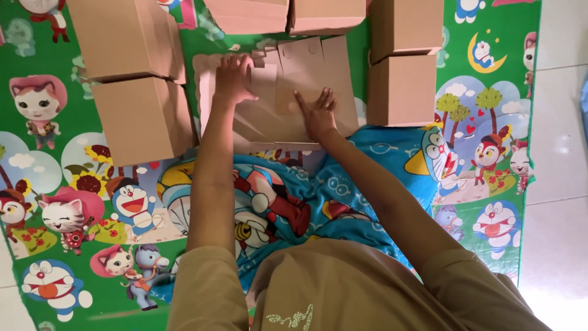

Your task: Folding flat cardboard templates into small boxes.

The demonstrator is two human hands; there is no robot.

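Both hands are pressing flat, fingers spread, nothing clamped: left hand (pixel 234 78) is lying palm-down on the upper left part of a flat unfolded cardboard box blank (pixel 288 98), right hand (pixel 318 113) is pressing on its middle, fingers pointing away from the person. Blank is lying on the cartoon-printed green play mat (pixel 73 184), its near edge overlapping a blue cartoon blanket (pixel 343 190) that is covering the person's lap area. Tabs and flaps of the blank are showing along its far edge. Folded cardboard boxes are standing around it: two stacked at left (pixel 138 110), two at right (pixel 404 67), two more at the far edge (pixel 288 15), all close to or touching the blank. Tan sleeves (pixel 208 288) are showing at the bottom. White tiled floor (pixel 560 122) is running along the right of the mat.
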